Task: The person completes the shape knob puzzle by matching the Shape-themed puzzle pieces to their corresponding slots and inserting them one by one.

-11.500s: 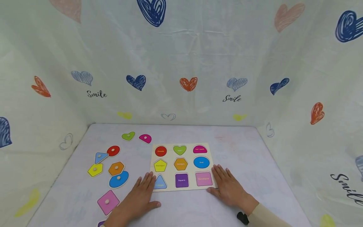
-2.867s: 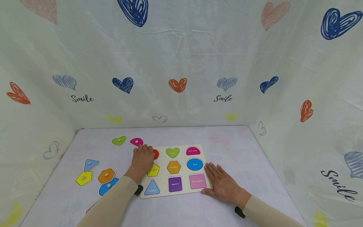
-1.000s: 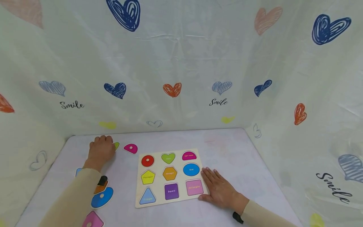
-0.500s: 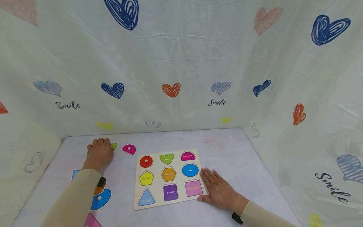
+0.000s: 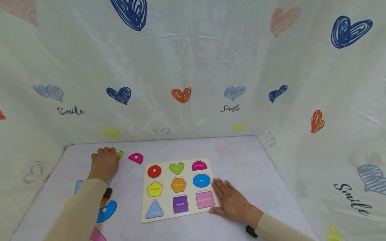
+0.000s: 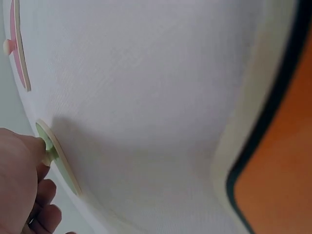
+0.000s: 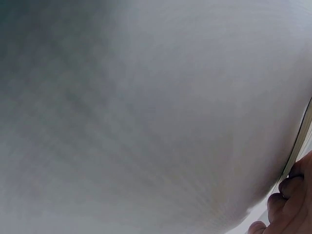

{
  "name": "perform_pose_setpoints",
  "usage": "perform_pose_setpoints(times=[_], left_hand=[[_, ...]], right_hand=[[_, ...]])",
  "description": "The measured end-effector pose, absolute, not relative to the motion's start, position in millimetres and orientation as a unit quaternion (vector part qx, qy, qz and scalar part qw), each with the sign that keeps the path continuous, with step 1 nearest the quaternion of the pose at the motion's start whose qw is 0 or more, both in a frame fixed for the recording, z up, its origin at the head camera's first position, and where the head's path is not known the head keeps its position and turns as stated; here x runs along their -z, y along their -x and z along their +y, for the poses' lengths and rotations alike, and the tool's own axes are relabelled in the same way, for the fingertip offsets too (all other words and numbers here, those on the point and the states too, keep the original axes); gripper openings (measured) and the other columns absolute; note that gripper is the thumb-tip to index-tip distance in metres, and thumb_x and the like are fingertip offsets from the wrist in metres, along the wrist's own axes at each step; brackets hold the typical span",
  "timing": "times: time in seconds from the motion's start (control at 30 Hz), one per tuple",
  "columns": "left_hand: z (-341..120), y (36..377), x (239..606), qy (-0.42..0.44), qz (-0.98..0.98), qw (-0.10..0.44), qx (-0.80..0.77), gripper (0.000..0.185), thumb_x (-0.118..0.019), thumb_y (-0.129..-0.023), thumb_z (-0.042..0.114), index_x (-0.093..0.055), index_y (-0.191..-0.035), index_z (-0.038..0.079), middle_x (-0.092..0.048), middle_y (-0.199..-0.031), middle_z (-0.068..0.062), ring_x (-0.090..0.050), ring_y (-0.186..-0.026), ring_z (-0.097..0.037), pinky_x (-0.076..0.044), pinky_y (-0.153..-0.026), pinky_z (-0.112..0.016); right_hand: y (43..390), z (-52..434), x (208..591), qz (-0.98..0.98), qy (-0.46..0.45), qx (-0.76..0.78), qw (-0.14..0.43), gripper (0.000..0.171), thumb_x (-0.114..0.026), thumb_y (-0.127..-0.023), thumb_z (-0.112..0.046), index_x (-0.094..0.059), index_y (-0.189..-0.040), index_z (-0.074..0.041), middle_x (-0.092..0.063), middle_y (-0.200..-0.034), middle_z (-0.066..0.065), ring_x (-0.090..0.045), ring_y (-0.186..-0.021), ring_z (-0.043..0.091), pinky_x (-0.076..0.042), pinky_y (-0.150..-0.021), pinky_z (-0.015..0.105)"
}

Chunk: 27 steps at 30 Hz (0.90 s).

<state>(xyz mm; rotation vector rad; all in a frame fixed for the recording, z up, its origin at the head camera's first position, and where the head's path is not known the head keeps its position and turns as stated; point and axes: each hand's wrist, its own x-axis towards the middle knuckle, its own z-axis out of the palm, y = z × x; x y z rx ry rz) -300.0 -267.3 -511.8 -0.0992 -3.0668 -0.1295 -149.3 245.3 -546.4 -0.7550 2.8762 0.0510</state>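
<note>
At the table's far left, my left hand (image 5: 104, 163) pinches the knob of a green heart puzzle piece (image 5: 120, 155), mostly covered by the hand in the head view. The left wrist view shows thumb and finger on that knob, with the heart piece (image 6: 58, 158) seen edge-on beside its shadow. My right hand (image 5: 233, 201) lies flat with straight fingers at the right edge of the shape puzzle board (image 5: 164, 216). A red circle piece (image 5: 154, 171) with its knob sits in the board's upper left spot; the other printed shapes there show no knobs.
A magenta half-round piece (image 5: 136, 158) lies between the left hand and the board. Blue oval (image 5: 107, 211), orange hexagon (image 5: 104, 202), blue triangle (image 5: 79, 185) and pink (image 5: 98, 235) pieces lie around the left sleeve, partly hidden. A heart-printed curtain (image 5: 193, 67) stands behind the table.
Since the earliest frame, the red circle piece has gone from the table's left into the board. My left hand has left the board for the green heart piece. The right hand stays at the board's edge.
</note>
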Motion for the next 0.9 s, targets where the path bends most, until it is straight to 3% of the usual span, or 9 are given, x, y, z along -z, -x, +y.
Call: perform_pose_setpoints(times=[0.37, 0.7, 0.9], left_hand=[[-266.8, 297.6, 518.4, 0.018, -0.997, 0.063, 0.037, 0.038, -0.067, -0.102, 0.015, -0.053, -0.108, -0.02, -0.056, -0.098, -0.036, -0.051, -0.095, -0.053, -0.046, -0.081, -0.069], [-263.3, 300.5, 521.7, 0.016, -0.997, 0.071, 0.032, 0.034, -0.063, -0.1, 0.01, -0.052, -0.108, -0.021, -0.055, -0.097, -0.035, -0.05, -0.095, -0.052, -0.045, -0.083, -0.068], [-260.9, 294.6, 517.4, 0.03, -0.995, 0.096, 0.011, 0.036, -0.068, -0.099, 0.012, -0.052, -0.107, -0.018, -0.054, -0.096, -0.033, -0.051, -0.096, -0.051, -0.046, -0.086, -0.066]], right_hand=[[148.9, 243.7, 544.4, 0.963, 0.254, -0.017, 0.083, 0.106, -0.029, -0.096, -0.086, -0.028, -0.166, -0.007, -0.029, -0.174, 0.007, -0.025, -0.162, 0.029, -0.023, -0.13, 0.05], [147.2, 245.3, 548.1, 0.964, 0.253, -0.017, 0.076, 0.107, -0.029, -0.095, -0.086, -0.028, -0.166, -0.007, -0.029, -0.174, 0.007, -0.025, -0.162, 0.029, -0.023, -0.129, 0.05], [147.8, 244.0, 546.3, 0.964, 0.254, -0.016, 0.081, 0.106, -0.031, -0.096, -0.085, -0.027, -0.166, -0.006, -0.03, -0.173, 0.009, -0.026, -0.161, 0.029, -0.024, -0.129, 0.05]])
